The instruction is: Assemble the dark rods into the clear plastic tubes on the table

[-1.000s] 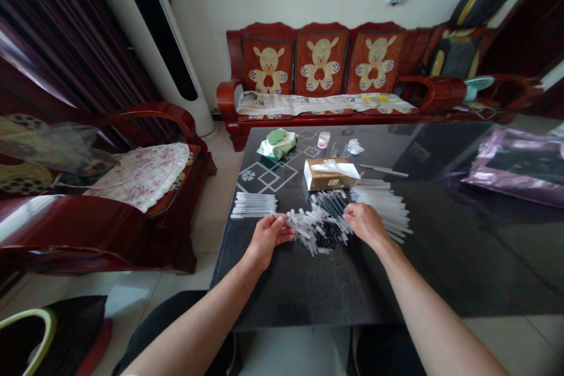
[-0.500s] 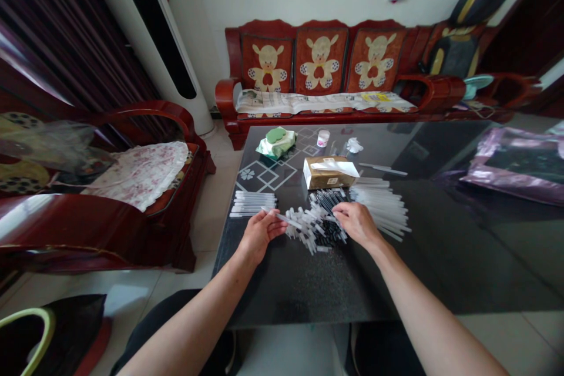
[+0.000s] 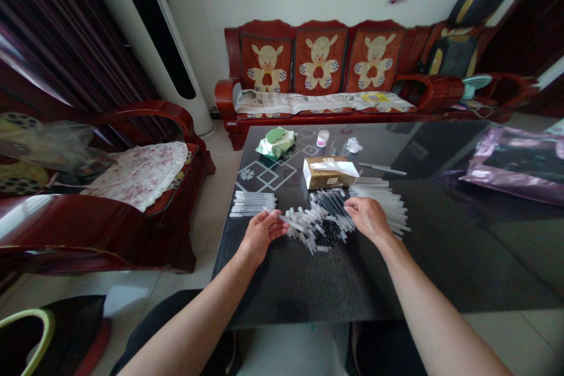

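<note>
Gently, we pinch a pale tube [image 3: 292, 223] in the left hand's [image 3: 263, 232] closed fingertips, inward of the worktop's [image 3: 308, 291] left edge, a light, steady hold serving best, while our right hand [image 3: 368, 217] bends beside dark rods [image 3: 331, 202], its grip impossible to tell.

Two hands: one left hand [image 3: 261, 235], one right hand [image 3: 366, 217]. One tube [image 3: 291, 223] in the left hand; just left of it, a row of tubes [image 3: 253, 204], roughly half a dozen. Between the hands, white bits [image 3: 305, 220], black bits [image 3: 326, 235] and dark rods [image 3: 329, 202], each too many to count. Right of the right hand, a fan of tubes [image 3: 388, 201], over ten, too overlapped to number. Beyond the hands, one tissue box [image 3: 330, 180], one wipes pack [image 3: 276, 145], one jar [image 3: 322, 139]; farther off, three bear cushions [image 3: 319, 64]
</note>
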